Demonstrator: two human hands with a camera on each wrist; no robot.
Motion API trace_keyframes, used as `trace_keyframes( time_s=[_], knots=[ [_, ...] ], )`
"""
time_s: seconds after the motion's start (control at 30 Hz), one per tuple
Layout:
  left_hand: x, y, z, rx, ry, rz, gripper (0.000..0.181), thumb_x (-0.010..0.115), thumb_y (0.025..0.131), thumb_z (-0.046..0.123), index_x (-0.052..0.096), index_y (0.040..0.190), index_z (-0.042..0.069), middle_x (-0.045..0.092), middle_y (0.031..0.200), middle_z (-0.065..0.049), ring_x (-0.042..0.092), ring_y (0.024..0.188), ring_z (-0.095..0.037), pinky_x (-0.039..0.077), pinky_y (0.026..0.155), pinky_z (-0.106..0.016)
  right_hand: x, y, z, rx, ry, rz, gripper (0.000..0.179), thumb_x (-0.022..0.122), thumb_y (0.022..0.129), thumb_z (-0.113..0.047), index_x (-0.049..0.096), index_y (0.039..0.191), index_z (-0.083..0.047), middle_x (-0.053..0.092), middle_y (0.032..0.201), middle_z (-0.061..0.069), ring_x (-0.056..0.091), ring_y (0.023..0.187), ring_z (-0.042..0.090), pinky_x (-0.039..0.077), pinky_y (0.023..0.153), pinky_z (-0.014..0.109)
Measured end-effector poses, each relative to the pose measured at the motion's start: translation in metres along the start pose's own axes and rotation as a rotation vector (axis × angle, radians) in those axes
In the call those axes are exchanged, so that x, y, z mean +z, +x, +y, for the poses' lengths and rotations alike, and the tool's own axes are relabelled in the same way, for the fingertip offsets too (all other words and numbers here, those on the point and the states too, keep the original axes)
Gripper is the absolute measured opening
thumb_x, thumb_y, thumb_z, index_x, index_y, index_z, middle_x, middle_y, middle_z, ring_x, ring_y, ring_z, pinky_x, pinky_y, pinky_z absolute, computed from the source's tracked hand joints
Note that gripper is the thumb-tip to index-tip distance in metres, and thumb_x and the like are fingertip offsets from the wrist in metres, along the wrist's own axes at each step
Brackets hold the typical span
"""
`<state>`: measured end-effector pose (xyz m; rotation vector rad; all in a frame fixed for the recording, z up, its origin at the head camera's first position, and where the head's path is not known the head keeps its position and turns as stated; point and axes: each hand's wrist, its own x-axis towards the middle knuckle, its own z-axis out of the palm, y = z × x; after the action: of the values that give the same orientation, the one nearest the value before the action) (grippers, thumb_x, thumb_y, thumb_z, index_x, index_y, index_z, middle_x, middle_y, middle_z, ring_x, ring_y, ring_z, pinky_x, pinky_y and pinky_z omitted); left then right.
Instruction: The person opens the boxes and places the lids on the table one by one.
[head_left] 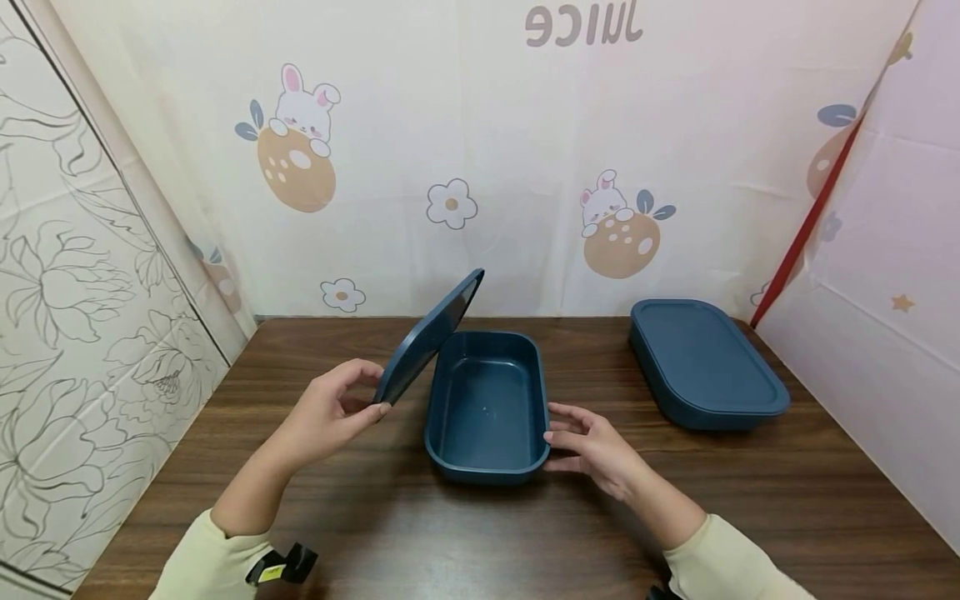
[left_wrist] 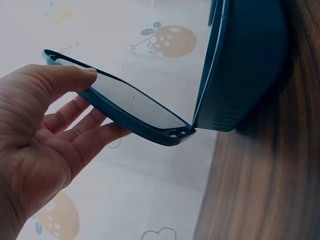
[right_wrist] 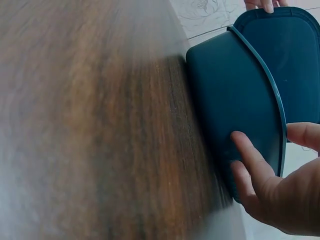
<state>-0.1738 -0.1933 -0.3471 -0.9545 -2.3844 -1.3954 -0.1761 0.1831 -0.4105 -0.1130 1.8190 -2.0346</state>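
Note:
In the head view my left hand (head_left: 330,414) pinches the near end of a dark blue lid (head_left: 422,343), its thumb on the underside. The lid is tilted up, and its far part meets or passes behind the left side of the open dark blue food container (head_left: 487,477). Nothing lies inside that rectangular container. At its right side my right hand (head_left: 603,454) grips the wall. The right wrist view shows the thumb at the rim and fingertips (right_wrist: 240,137) against the outer wall. In the left wrist view the lid's rim stands close to the container's edge.
A second blue container with its lid on (head_left: 708,358) stands at the back right of the brown wooden table (head_left: 360,517). Behind the table hangs a white curtain (head_left: 517,250) printed with rabbits and flowers. Patterned panels border the left and right sides.

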Motion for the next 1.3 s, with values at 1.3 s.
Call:
trace_keyframes(
  time_s=[1.3],
  knots=[
    [0.009,-0.023,-0.026,-0.197,-0.485,0.307,0.034,0.065,0.086,-0.014,0.049,0.116,-0.01,0.065,0.107,-0.008,0.063,0.098,-0.016,0.055,0.084,-0.025,0.003,0.005,0.0,-0.01,-0.019,0.045,0.06,0.058,0.092,0.0,0.031,0.145,0.009,0.047,0.135,0.034,0.064,0.1,0.027,0.057,0.08,0.047]
  ],
)
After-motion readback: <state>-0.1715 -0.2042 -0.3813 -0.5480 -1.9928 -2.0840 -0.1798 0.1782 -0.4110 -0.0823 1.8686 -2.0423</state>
